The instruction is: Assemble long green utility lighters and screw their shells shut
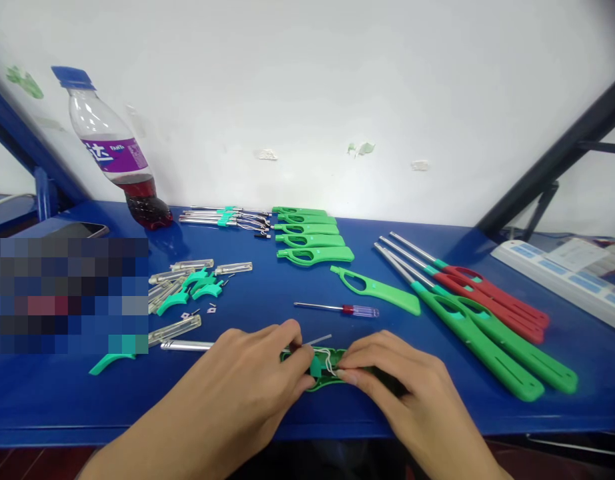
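Near the front edge of the table lies an open green lighter shell (332, 383), with a metal tube (186, 345) reaching out to its left. My left hand (260, 373) is closed with its fingertips at the teal trigger (315, 366) in the shell. White wires (329, 360) loop up beside the trigger. On the right part of the shell, my right hand (395, 373) pinches at the wire ends; its fingertips hide exactly what they grip. A thin clear tube (320, 340) sticks out just behind my left fingers.
A screwdriver (350, 310) and a loose green shell half (382, 290) lie behind my hands. Several shell halves (315, 255) and wired metal tubes (212, 219) line the wall. Finished-looking lighters (480, 340) lie right, clear fuel tanks (175, 329) left. A soda bottle (115, 153) stands back left.
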{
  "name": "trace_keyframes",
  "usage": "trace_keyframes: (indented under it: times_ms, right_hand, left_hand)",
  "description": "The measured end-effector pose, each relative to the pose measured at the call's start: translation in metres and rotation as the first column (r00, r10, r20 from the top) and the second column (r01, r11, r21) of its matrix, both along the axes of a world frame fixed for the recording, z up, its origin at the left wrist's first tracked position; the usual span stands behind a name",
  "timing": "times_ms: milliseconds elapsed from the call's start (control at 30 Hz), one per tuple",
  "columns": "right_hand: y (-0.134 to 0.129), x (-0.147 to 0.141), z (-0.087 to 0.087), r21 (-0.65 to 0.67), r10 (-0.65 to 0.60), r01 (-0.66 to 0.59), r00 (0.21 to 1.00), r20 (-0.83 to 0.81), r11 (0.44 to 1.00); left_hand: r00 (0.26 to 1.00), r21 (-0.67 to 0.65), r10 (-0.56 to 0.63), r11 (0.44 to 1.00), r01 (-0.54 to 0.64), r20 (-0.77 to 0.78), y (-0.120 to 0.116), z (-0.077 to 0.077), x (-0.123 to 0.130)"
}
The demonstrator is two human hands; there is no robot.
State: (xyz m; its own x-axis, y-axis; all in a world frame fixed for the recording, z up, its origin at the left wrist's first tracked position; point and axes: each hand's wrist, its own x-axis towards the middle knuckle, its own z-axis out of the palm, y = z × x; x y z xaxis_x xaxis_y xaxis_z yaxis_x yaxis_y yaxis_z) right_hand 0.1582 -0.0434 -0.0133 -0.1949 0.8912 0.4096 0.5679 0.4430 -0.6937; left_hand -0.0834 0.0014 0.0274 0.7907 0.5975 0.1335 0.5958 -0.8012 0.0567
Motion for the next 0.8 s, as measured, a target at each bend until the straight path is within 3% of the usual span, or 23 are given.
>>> trace_keyframes:
  times_ms: [367,500,800]
  right_hand:
    - [0.000,-0.005,-0.001,0.088,-0.008,0.001,0.997,0.073,0.996]
    - [-0.001,-0.008,-0.004,0.057,-0.013,0.008,0.996,0.088,0.998]
    - [-0.003,-0.008,-0.006,0.003,0.002,-0.002,0.997,0.080,1.000]
  left_hand:
    - [0.993,0.012,-0.018,1.000,0.020,-0.121,-0.004,0.009,0.006]
    - [0.979,0.067,-0.055,0.995,0.069,-0.195,-0.007,0.009,0.007]
    - [0.971,0.035,-0.011,0.999,0.020,-0.237,-0.012,0.014,0.009]
